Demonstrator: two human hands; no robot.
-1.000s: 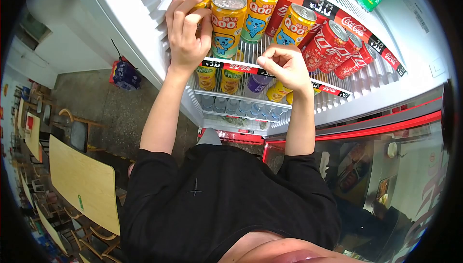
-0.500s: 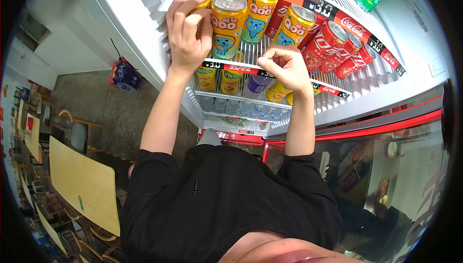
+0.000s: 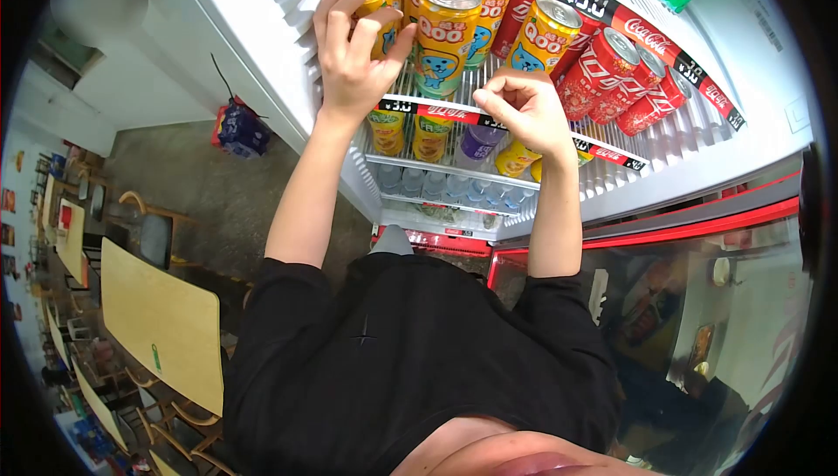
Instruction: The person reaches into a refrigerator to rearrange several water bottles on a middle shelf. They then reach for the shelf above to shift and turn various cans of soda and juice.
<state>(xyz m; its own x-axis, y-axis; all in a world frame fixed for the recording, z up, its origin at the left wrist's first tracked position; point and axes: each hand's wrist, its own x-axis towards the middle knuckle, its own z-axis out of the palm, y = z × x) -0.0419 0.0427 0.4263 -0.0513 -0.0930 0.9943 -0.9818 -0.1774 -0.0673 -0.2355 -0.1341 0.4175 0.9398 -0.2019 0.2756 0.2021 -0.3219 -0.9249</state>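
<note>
Inside an open drinks fridge, my left hand [image 3: 356,61] reaches to the upper shelf. Its fingers curl over an orange Qoo can [image 3: 384,38] at the left side, and the thumb points toward a second Qoo can [image 3: 447,35] standing upright at the front. My right hand [image 3: 528,108] is by the shelf's front edge with its fingers bent and its thumb close to them. Nothing shows in its grasp. It covers the base of a third, tilted-looking Qoo can [image 3: 546,33]. More Qoo cans stand behind.
Red Coca-Cola cans [image 3: 602,66] line the right of the same shelf. Yellow bottles [image 3: 430,137], a purple one [image 3: 478,144] and clear bottles [image 3: 434,184] fill lower shelves. The glass door [image 3: 698,301] hangs open on the right. A wooden table [image 3: 166,319] is at left.
The front Qoo can has shifted right, away from the left-side cans. My left thumb has spread further from its fingers. My right hand stays near the shelf edge; the view has shifted slightly.
</note>
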